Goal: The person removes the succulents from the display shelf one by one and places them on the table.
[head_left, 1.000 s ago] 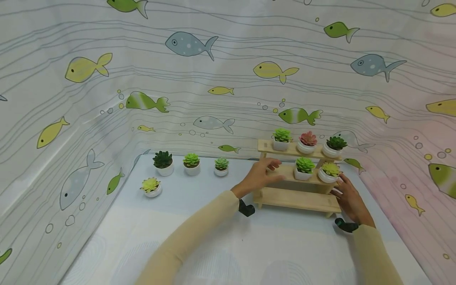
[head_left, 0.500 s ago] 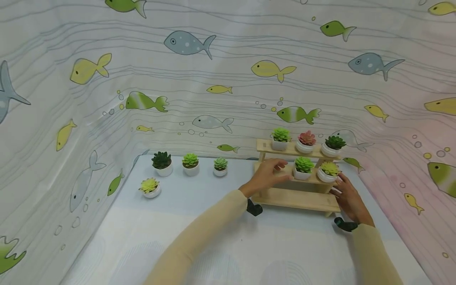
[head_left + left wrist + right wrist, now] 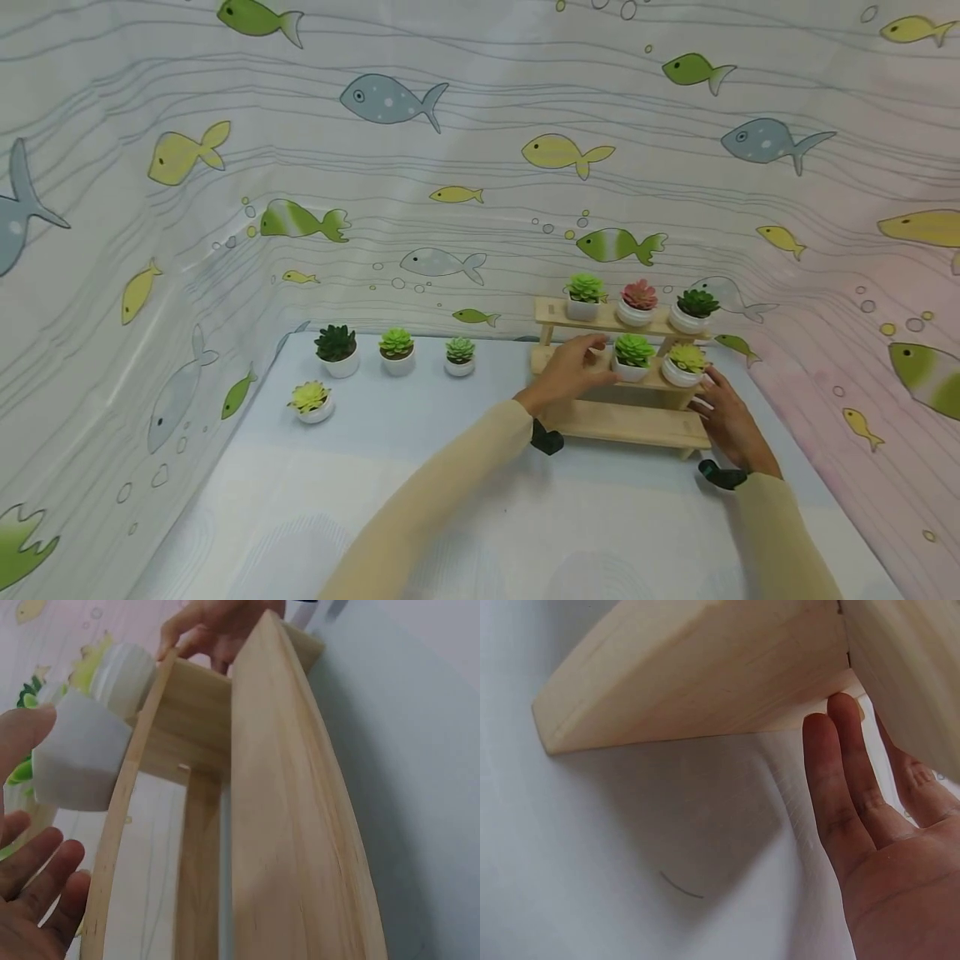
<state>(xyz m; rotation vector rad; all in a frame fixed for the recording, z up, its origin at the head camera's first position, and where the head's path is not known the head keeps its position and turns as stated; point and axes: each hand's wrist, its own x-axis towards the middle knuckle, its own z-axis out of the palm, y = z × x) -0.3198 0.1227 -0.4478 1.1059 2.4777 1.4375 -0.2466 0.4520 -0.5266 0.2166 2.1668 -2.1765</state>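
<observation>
A three-tier wooden plant stand (image 3: 622, 421) stands at the right of the table. On its middle tier, a bright green succulent in a square white pot (image 3: 632, 357) sits beside a yellow-green succulent in a round white pot (image 3: 684, 364). My left hand (image 3: 567, 375) is just left of the square pot, fingers spread; in the left wrist view, its thumb (image 3: 22, 735) lies at the pot's side, contact unclear. Around the stand's right end is my right hand (image 3: 729, 421); in the right wrist view, its fairly straight fingers (image 3: 825, 765) reach along the wood.
The top tier bears a green succulent (image 3: 585, 296), a pink succulent (image 3: 637, 302) and a dark green succulent (image 3: 693, 311). Several more potted succulents, among them a dark one (image 3: 337, 350) and a yellow-green one (image 3: 311, 402), stand on the table's left. Fish-printed cloth (image 3: 375, 183) walls the table.
My left hand has moved right along the middle tier, up to the square pot. The right hand stays at the stand's right end. The pots keep their places, and the head view shifts slightly.
</observation>
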